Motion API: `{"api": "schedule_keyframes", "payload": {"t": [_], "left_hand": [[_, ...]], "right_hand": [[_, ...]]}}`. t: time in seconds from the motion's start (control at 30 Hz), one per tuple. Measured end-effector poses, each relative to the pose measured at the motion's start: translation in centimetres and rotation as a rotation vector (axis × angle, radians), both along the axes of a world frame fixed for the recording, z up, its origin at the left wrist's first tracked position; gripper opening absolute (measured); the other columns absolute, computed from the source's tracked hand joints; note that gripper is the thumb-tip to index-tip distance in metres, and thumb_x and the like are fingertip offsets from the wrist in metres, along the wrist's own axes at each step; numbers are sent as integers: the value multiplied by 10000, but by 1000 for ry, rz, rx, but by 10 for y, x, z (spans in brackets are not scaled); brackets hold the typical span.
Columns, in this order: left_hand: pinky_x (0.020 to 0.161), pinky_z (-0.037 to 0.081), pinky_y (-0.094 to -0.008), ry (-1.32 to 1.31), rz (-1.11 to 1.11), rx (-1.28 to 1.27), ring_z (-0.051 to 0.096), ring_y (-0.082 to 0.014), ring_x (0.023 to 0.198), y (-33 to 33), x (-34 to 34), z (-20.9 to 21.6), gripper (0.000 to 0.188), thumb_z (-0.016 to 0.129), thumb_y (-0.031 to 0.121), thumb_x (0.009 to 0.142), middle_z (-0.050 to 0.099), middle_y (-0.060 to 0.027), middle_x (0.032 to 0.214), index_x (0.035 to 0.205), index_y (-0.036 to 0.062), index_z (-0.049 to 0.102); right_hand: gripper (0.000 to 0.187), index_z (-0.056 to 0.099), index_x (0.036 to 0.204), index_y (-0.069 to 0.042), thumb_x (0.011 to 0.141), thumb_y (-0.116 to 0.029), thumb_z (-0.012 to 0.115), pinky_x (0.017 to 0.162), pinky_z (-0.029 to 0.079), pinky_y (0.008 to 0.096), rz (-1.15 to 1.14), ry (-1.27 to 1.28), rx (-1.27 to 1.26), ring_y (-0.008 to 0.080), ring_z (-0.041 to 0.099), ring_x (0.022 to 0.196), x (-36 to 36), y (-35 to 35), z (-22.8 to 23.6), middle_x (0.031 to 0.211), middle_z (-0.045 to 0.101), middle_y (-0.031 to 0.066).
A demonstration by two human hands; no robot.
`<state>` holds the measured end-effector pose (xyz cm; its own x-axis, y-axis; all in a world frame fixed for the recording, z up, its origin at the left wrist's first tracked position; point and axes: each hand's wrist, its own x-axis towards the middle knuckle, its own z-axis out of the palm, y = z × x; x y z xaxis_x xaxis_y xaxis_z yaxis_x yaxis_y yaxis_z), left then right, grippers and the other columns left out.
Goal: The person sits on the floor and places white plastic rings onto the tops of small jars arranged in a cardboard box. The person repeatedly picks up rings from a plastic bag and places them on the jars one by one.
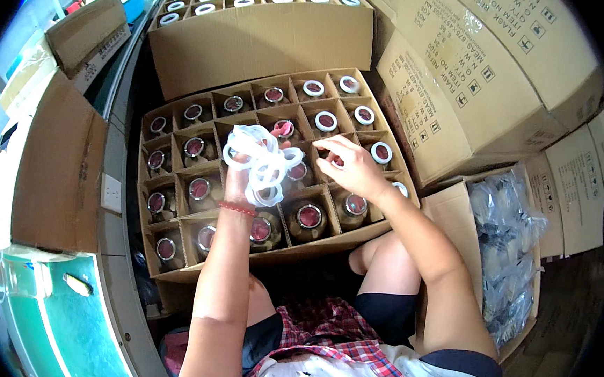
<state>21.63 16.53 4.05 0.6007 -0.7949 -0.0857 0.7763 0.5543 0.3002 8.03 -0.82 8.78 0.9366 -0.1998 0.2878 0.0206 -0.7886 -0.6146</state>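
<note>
In front of me a divided cardboard box (pixel 285 252) holds many glass flask refills (pixel 309 217) standing upright, one per cell, their round mouths showing reddish inside. My left hand (pixel 237 178), with a red bead bracelet at its wrist, is closed on a loose bunch of translucent white plastic rings (pixel 267 159) over the middle of the box. To its right, my right hand (pixel 357 167) has its fingers curled down around a flask mouth, on a white ring that is partly hidden by them. White rings (pixel 381 153) sit on several flask mouths along the right and far right.
Behind stands another box (pixel 263 49) of white-ringed flasks. Stacked closed cartons (pixel 456 87) rise on the right, above an open carton with plastic-wrapped pieces (pixel 504 252). At left are a brown carton (pixel 58 171) and a green-topped table (pixel 79 320).
</note>
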Motion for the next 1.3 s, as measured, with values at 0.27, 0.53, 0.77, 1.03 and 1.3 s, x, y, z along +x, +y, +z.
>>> {"api": "schedule_keyframes", "payload": {"t": [0.27,0.53,0.77,1.03,1.3], "left_hand": [[589,548,-294,-60,-11,148,645,-178,705,21,-20,-19,247,542,311,897,639,-61,848,951,74,589],[657,557,-285,-98,120,200,647,-184,813,49,-55,-1,368,524,383,902,635,-95,969,1072,57,545],[632,537,-307,-83,42,149,638,-189,786,63,-76,-11,254,535,322,896,639,-73,924,985,86,564],[735,553,-396,-144,134,237,643,-267,856,84,-63,-32,339,620,272,805,624,-110,966,1058,54,564],[794,554,-376,-155,228,152,628,-272,920,78,-55,-32,414,645,260,779,606,-136,1038,1094,13,538]], "right_hand": [[362,614,1087,-114,775,-283,685,777,513,344,289,-109,-231,232,626,868,-11,83,59,1056,550,75],[210,648,1033,-36,826,-50,616,841,488,329,390,-248,-39,241,596,994,-34,93,64,1130,560,113],[184,643,990,-24,812,-66,630,759,496,312,307,-264,-39,232,617,833,-46,101,45,926,615,102],[295,534,1187,6,907,-86,549,578,486,204,-173,112,689,66,556,648,-79,-20,-57,820,593,9],[275,503,1094,-61,850,-136,605,477,471,276,-405,339,410,122,575,556,-101,-27,-97,687,595,67]]}}
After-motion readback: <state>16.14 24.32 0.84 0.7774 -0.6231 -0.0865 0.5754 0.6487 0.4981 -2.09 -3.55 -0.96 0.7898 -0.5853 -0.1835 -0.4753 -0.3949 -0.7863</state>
